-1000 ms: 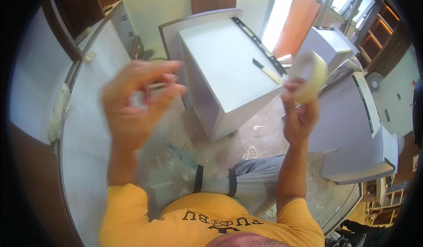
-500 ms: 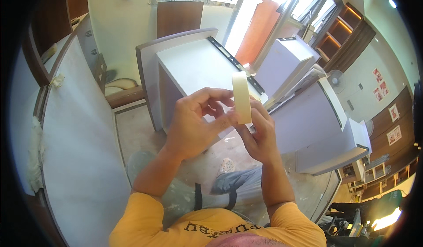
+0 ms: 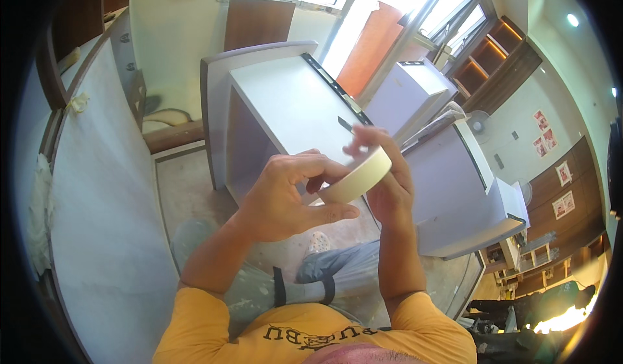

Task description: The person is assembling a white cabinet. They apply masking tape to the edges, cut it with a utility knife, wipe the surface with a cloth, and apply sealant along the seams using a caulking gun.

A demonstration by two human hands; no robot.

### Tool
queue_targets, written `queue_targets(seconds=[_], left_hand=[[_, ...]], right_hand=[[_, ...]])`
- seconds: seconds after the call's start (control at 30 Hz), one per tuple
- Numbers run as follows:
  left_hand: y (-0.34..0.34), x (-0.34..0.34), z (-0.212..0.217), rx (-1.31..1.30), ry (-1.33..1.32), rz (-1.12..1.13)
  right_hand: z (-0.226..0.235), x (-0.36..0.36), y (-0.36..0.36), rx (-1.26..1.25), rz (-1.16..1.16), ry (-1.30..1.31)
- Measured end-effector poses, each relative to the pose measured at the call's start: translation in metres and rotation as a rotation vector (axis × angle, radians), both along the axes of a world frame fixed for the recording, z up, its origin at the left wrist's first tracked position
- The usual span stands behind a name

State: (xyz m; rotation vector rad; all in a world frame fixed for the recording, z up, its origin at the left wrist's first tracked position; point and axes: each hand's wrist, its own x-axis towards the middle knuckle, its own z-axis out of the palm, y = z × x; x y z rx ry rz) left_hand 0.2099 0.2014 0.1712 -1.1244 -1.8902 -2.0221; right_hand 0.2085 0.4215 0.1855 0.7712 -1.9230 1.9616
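A roll of cream masking tape (image 3: 361, 181) is between my two hands, tilted, above the near edge of a white drawer box. My left hand (image 3: 279, 192) is curled round the roll's left end, fingers against its edge and thumb stretched out just below it. My right hand (image 3: 391, 181) grips the roll from the right, with its raised fingertips slightly blurred. A small dark flat piece (image 3: 345, 124) shows just beyond those fingertips. Whether it lies on the drawer box (image 3: 279, 98) or touches my fingers, I cannot tell.
Several pale cabinet boxes, one a tall box (image 3: 409, 94) and another a wide box (image 3: 448, 169), stand to the right. A long white panel (image 3: 110, 188) runs down the left side. A person in dark clothes (image 3: 538, 309) is at the lower right.
The tape roll has tipped from upright to slanting, its top leaning right. My left thumb has come off its face, and my right fingers have lifted above it.
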Motion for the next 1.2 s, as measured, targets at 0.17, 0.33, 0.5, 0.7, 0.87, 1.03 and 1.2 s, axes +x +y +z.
queue_targets(seconds=[0.17,0.33,0.5,0.7,0.87,1.03,1.2], left_hand=[[0.010,-0.002,-0.006,0.103,0.136,0.286],[0.012,-0.006,-0.008,0.064,0.360,0.545],[0.014,-0.011,-0.013,0.036,0.586,0.749],[0.010,-0.011,-0.014,-0.049,0.694,0.869],[0.008,-0.010,-0.012,-0.087,0.706,0.874],[0.008,-0.010,-0.014,-0.130,0.678,0.863],[0.009,-0.009,-0.015,-0.165,0.642,0.855]], right_hand=[[0.016,0.011,0.000,-0.002,-0.246,0.279],[0.025,0.022,-0.008,0.212,-0.155,0.462],[0.024,0.017,-0.020,0.261,-0.192,0.514],[0.024,0.019,-0.019,0.336,-0.269,0.537],[0.023,0.017,-0.019,0.397,-0.334,0.585],[0.022,0.016,-0.018,0.447,-0.342,0.599],[0.020,0.015,-0.017,0.491,-0.372,0.615]])
